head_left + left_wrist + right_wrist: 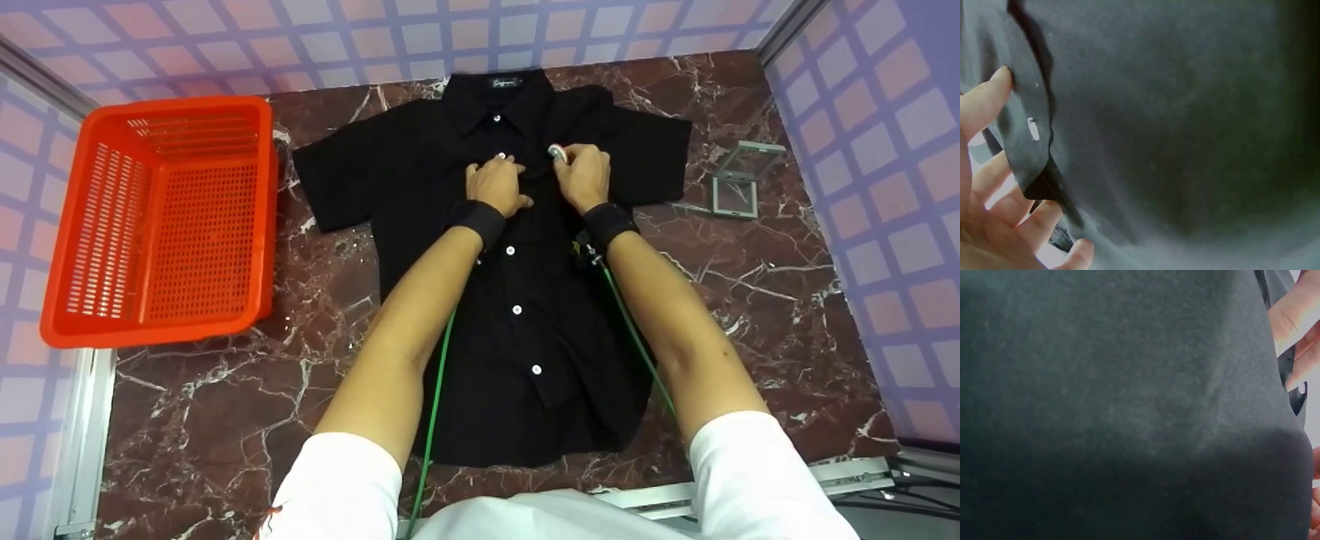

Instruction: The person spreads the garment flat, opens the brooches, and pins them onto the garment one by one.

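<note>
A black short-sleeved shirt point(420, 165) lies front up, collar away from me, with white buttons down its placket. My left hand point(493, 186) is at the upper placket, gripping the cloth. In the left wrist view, the left thumb point(991, 98) lies over the placket edge beside a white button point(1033, 129), while the other fingers go behind the cloth. My right hand point(586, 176) pinches a small round silvery badge-like disc point(556, 152) at the shirt's right chest. Dark cloth fills most of the right wrist view and hides the disc; fingers point(1292, 318) show at its right edge.
An orange-red plastic basket point(266, 225) stands on the left. To the right of the shirt, a small clear-windowed case point(735, 196) stands with its lid raised. Green cables point(442, 360) trail from both wrists over the shirt. Patterned walls point(420, 45) border the dark marbled tabletop point(225, 405).
</note>
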### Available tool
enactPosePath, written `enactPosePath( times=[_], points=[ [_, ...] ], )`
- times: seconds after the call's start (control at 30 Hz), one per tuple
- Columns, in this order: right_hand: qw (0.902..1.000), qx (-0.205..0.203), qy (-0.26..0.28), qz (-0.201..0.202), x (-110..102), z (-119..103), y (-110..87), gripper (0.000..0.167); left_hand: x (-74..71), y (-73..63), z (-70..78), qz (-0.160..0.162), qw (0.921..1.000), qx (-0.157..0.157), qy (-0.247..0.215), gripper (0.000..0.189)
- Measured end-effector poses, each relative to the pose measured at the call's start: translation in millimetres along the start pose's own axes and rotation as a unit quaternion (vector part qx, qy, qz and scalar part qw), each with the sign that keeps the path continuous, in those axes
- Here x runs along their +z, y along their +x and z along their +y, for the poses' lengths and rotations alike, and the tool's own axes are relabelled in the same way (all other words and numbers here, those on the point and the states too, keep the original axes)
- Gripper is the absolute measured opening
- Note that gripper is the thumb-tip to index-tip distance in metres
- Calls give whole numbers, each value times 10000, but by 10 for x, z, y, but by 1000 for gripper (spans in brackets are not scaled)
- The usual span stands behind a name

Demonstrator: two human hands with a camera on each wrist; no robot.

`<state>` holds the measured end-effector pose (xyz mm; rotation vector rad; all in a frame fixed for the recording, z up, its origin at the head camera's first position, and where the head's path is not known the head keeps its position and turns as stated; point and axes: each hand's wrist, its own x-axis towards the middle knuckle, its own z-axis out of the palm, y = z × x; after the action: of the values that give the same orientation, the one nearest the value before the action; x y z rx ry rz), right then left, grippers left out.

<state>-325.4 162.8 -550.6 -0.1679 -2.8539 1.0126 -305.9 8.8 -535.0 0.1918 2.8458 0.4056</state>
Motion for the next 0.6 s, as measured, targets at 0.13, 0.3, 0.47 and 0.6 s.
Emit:
enactPosePath(
  times=[0.13, 0.3, 0.47, 0.6],
  points=[
    [9999, -74, 13, 90, -6, 0, 2, 23, -8, 1, 2, 1, 10000, 8, 80, 59],
    [9999, -91, 0, 77, -5, 3, -4, 24, -11, 4, -1, -95, 9999, -9, 138, 60],
    [10000, -52, -6, 41, 2, -1, -15, 25, -7, 11, -8, -153, 9998, -17, 143, 61],
    [10000, 31, -47, -6, 16, -13, -29, 24, 6, 19, -15, -145, 9998, -21, 150, 62]
  ],
)
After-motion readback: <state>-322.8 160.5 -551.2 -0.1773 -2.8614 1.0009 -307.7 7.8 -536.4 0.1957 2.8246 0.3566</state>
